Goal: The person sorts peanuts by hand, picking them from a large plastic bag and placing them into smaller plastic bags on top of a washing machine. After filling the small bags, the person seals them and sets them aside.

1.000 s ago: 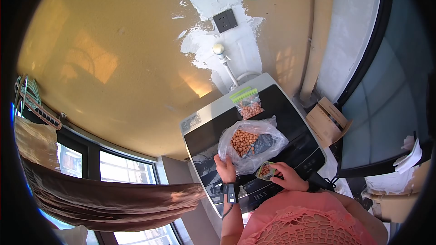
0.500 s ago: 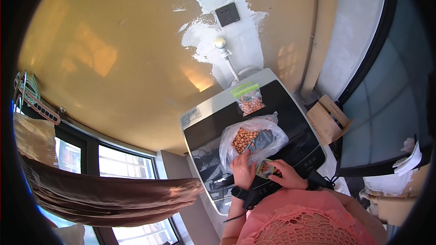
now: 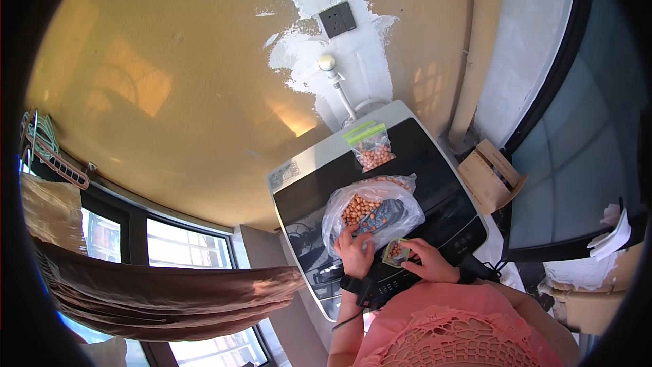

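A large clear plastic bag [image 3: 401, 228] lies wide open, with peanuts [image 3: 360, 209] heaped on its left side and a few loose ones over dark folded plastic on the right. My left hand [image 3: 353, 255] is at its near left rim, fingers apart and fingertips just short of the heap; nothing shows in them. To the right, my right hand [image 3: 433, 263] is closed on a small zip bag [image 3: 394, 253], its mouth turned up and some peanuts inside. Farther back lies a filled zip bag [image 3: 373, 149] with a green top strip.
Everything rests on the black lid of a washing machine [image 3: 305, 194]. A hose and tap [image 3: 327, 63] rise behind it, under a wall socket [image 3: 337, 20]. On the right stands an open cardboard box [image 3: 485, 180]. A brown cloth [image 3: 170, 299] hangs at the left.
My left hand has shifted slightly left and up along the large bag's rim. That bag's opening has changed shape, and more loose peanuts show on the dark plastic. My right hand stays put.
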Demonstrator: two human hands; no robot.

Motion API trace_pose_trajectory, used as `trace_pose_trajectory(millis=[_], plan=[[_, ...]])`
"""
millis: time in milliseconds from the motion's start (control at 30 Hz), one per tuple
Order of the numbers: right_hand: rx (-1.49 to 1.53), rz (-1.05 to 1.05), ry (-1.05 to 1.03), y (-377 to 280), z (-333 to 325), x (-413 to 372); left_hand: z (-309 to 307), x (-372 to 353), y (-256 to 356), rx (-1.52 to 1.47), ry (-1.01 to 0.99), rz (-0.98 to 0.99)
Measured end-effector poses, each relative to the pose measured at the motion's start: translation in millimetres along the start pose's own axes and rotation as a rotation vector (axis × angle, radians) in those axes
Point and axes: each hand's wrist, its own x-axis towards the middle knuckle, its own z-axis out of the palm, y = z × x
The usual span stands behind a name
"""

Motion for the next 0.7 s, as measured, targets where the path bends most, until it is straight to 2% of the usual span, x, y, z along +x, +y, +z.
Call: trace_pose_trajectory(millis=[67,133,167,233,333,567,700], plan=[[0.000,0.003,-0.001,2,1,0,-1,3,5,-0.025,0.023,-0.001],[0.000,0.007,-0.002,2,1,0,2,5,7,-0.079,0.130,-0.033],[0.002,0.005,-0.004,2,1,0,3,6,6,-0.079,0.129,-0.034],[0.001,0.003,-0.010,2,2,0,6,8,1,-0.097,0.089,-0.163],[-0.013,0.000,-0.010,2,3,0,11,11,-3,-0.114,0.033,-0.210],[-0.007,0.015,-0.011,2,2,0,22,13,-5,-0.054,0.002,-0.220],[-0.004,0.024,-0.016,1,2,0,24,10,-4,-0.008,0.066,-0.161]])
